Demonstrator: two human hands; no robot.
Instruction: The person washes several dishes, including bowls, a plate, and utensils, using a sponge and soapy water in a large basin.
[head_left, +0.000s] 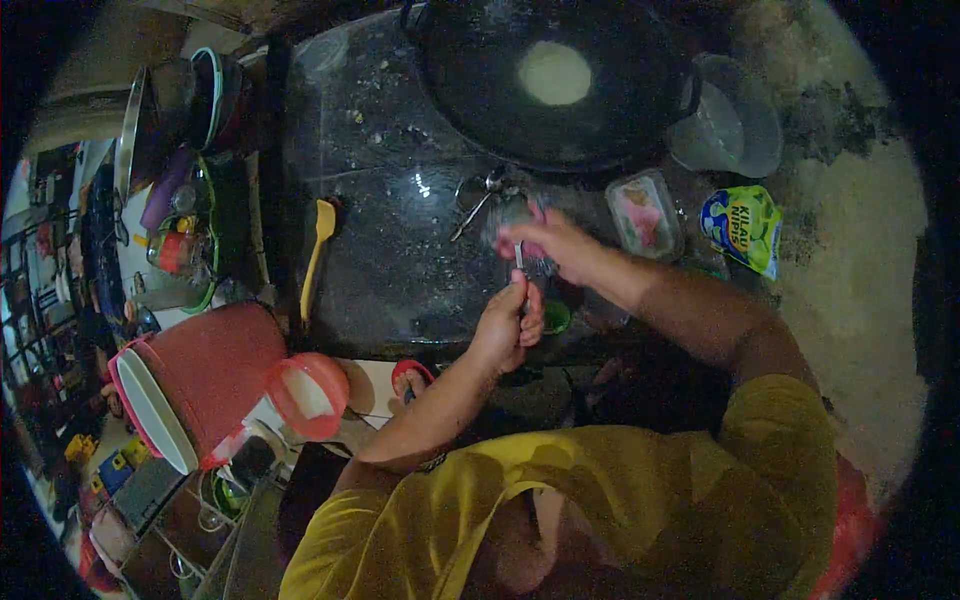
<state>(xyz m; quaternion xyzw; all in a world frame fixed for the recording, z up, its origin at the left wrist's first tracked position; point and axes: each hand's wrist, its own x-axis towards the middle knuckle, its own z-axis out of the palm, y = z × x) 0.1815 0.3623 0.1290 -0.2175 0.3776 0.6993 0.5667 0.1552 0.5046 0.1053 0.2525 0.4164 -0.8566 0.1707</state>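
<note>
My left hand grips a thin metal utensil, its end pointing up toward the other hand. Close above it, my right hand is blurred, with its fingers around a pink item that may be a sponge. A greyish, see-through blur lies at those fingertips; I cannot tell what it is. Just beyond, a metal spoon lies on the wet dark worktop beside another shiny metal utensil. Under my hands is a green round item, partly hidden.
A large dark wok with a pale round shape inside stands at the back. Right are a clear plastic container, a tub with pink contents and a green detergent pouch. Left are a yellow spatula, red bin and orange bowl.
</note>
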